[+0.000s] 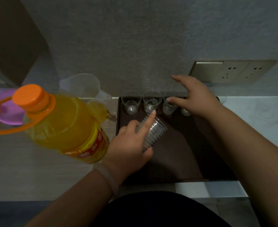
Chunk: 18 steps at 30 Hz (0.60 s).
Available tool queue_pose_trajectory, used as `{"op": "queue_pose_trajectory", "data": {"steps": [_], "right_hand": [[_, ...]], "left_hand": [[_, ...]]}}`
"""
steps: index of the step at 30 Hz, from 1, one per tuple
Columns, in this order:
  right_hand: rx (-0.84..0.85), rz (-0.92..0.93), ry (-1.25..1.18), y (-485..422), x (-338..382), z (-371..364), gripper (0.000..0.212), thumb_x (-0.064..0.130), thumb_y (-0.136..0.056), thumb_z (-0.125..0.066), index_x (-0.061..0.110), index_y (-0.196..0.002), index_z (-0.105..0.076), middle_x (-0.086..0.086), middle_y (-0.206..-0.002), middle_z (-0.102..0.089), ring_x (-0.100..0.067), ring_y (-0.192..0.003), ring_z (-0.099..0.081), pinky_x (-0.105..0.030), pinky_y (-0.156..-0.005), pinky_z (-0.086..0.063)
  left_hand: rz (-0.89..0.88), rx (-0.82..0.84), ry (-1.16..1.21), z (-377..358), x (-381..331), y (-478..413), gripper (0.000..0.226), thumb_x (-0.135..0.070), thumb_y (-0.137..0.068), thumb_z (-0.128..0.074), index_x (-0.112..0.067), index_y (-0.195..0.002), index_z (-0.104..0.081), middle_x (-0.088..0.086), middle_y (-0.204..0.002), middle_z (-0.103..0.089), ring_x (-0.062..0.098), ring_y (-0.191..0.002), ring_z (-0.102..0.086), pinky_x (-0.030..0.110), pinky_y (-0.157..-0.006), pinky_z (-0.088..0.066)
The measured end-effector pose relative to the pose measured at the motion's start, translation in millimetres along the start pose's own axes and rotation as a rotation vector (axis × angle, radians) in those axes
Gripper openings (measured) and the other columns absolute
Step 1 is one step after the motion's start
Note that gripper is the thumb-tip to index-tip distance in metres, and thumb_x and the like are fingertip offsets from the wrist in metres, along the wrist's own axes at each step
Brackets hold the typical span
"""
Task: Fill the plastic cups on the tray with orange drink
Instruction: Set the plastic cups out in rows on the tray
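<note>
Clear cups (131,103), seemingly empty, line the tray's (176,153) far edge; bottle (61,122) capped.

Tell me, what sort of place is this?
Probably a home kitchen or pantry counter: a pale countertop below a socket panel, a large bottle of orange drink, and a dark tray holding clear plastic cups.

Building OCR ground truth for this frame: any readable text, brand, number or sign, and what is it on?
Nothing can be quoted.
On the orange drink bottle, the label has pale characters on a red band, too blurred to read.
On the wall socket plate, no markings are legible.
On the plastic cups and the tray, no text is visible.
</note>
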State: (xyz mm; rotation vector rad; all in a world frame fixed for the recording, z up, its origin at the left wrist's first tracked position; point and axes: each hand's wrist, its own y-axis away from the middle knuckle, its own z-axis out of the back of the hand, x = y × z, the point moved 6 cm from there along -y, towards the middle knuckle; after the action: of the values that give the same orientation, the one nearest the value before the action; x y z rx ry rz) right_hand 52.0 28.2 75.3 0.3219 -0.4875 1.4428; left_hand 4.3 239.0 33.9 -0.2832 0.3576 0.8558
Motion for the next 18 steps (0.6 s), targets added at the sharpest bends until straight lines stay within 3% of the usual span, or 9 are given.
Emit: {"op": "queue_pose_trajectory", "data": {"steps": [1,3,5,7,10,13,18], "right_hand": [[0.022,-0.03,-0.157,3.9,8.7,0.6,0.068,0.039,-0.08,-0.074,0.024,-0.141,-0.045,0.003,-0.135,-0.053,-0.012,-0.125,-0.048,-0.029,-0.105,-0.037],[0.244,-0.11,-0.425,9.6,25.0,-12.8,0.066,0.045,-0.072,-0.074,0.026,-0.132,-0.054,0.005,-0.124,-0.061,-0.007,-0.114,-0.056,-0.024,-0.101,-0.042],[0.503,-0.143,-0.467,14.3,36.9,-31.5,0.084,0.056,-0.055,-0.071,0.027,-0.132,-0.053,0.006,-0.124,-0.062,-0.005,-0.114,-0.058,-0.028,-0.106,-0.041],[0.637,-0.134,-0.431,16.1,41.7,-46.5,0.094,0.054,-0.051,-0.071,0.023,-0.137,-0.049,0.005,-0.125,-0.062,-0.004,-0.114,-0.058,-0.029,-0.108,-0.039],[0.655,-0.148,-0.531,15.9,45.9,-56.2,0.079,0.041,-0.056,-0.073,0.02,-0.129,-0.055,0.006,-0.113,-0.069,-0.005,-0.107,-0.063,-0.025,-0.102,-0.042],[0.662,-0.178,-0.628,17.4,48.1,-61.1,0.062,0.033,-0.058,-0.074,0.023,-0.117,-0.058,0.003,-0.107,-0.072,-0.01,-0.105,-0.065,-0.027,-0.1,-0.046],[0.622,-0.262,-0.739,24.1,50.0,-61.6,0.057,0.019,-0.072,-0.072,0.013,-0.126,-0.057,-0.005,-0.111,-0.069,-0.013,-0.104,-0.066,-0.025,-0.093,-0.05]], "left_hand": [[0.011,-0.016,0.022,1.2,2.9,0.2,0.103,-0.047,-0.076,-0.055,-0.055,-0.135,0.029,-0.004,-0.122,-0.039,0.019,-0.105,-0.049,0.038,-0.077,-0.053],[0.021,-0.042,0.044,3.9,7.3,0.8,0.103,-0.049,-0.074,-0.055,-0.052,-0.138,0.026,-0.003,-0.119,-0.04,0.018,-0.103,-0.05,0.036,-0.076,-0.053],[0.025,-0.06,0.049,5.6,11.2,2.1,0.1,-0.05,-0.073,-0.052,-0.048,-0.143,0.019,-0.002,-0.118,-0.041,0.019,-0.103,-0.051,0.035,-0.076,-0.052],[0.02,-0.075,0.04,7.8,13.9,4.2,0.098,-0.051,-0.073,-0.05,-0.046,-0.144,0.017,-0.001,-0.117,-0.043,0.02,-0.102,-0.052,0.032,-0.077,-0.05],[0.025,-0.061,0.06,9.6,19.0,8.3,0.098,-0.049,-0.076,-0.053,-0.044,-0.145,0.017,0.0,-0.118,-0.044,0.02,-0.103,-0.051,0.03,-0.081,-0.045],[0.017,-0.075,0.056,13.3,21.1,12.6,0.092,-0.051,-0.074,-0.046,-0.035,-0.151,0.001,0.002,-0.115,-0.047,0.022,-0.098,-0.054,0.031,-0.08,-0.047],[0.026,-0.052,0.077,15.0,24.8,18.5,0.092,-0.05,-0.072,-0.048,-0.037,-0.15,0.0,0.001,-0.113,-0.047,0.022,-0.095,-0.054,0.034,-0.082,-0.049]]}}
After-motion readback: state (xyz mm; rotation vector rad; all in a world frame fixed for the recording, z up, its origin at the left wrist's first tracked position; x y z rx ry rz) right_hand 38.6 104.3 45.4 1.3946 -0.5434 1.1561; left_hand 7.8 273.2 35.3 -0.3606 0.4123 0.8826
